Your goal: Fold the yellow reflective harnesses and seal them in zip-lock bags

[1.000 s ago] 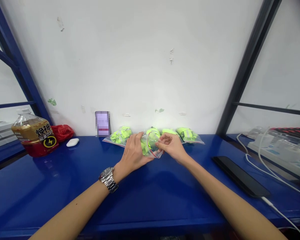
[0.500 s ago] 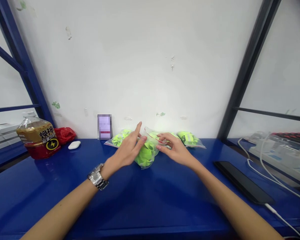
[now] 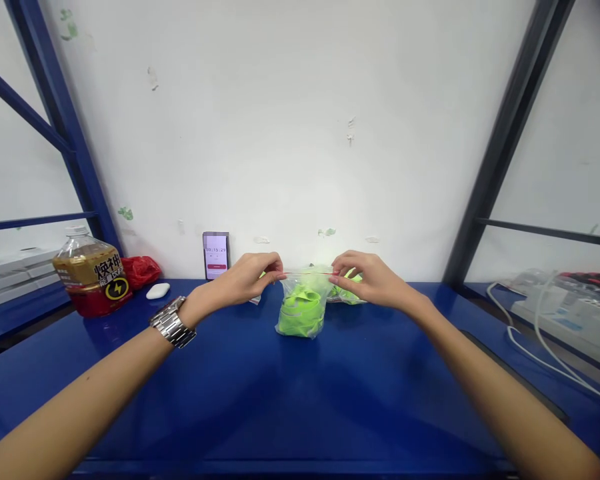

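Note:
A clear zip bag (image 3: 303,310) with folded neon-yellow fabric inside stands upright at the middle of the blue table (image 3: 290,407). Its red zip strip is stretched level between my two hands. My left hand (image 3: 257,273), with a metal watch on the wrist, pinches the strip's left end. At the right end, the thumb and fingers of my right hand (image 3: 363,277) are closed on the bag's top edge. Another bag of neon-yellow fabric (image 3: 347,293) lies behind, partly hidden by my right hand.
Against the wall leans a phone (image 3: 217,257) showing a timer. To the left are a large drink bottle (image 3: 93,277), a red plastic bag (image 3: 141,271) and a white case (image 3: 158,291). A dark phone (image 3: 515,373), white cables and power strips (image 3: 575,313) lie at the right.
Both hands have gone from loosely spread around the bag to pinching its top corners. The bag now stands straighter, with its red strip pulled taut. The view has shifted slightly.

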The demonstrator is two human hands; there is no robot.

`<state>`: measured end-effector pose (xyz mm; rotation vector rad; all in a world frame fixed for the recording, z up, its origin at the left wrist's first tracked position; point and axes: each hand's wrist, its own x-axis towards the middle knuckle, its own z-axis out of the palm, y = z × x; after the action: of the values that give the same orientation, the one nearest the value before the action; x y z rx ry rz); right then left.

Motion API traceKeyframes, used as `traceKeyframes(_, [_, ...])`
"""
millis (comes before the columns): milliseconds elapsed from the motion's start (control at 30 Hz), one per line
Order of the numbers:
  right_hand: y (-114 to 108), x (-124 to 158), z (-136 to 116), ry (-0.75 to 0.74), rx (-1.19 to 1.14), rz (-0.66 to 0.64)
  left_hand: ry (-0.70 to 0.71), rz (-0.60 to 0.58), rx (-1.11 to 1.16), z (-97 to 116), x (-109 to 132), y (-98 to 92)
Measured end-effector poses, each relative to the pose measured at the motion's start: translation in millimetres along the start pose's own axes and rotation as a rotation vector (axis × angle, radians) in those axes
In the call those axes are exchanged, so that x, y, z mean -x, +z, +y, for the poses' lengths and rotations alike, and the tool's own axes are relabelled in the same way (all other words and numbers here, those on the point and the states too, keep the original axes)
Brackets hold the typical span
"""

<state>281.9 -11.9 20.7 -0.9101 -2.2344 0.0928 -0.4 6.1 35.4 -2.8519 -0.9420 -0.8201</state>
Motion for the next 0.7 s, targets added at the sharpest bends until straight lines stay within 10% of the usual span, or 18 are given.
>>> traceKeyframes(700, [29.6,8.8,11.0,0.096,-0.198,0.263,-0.016,0.062,0.067,0.7,1.8,13.1])
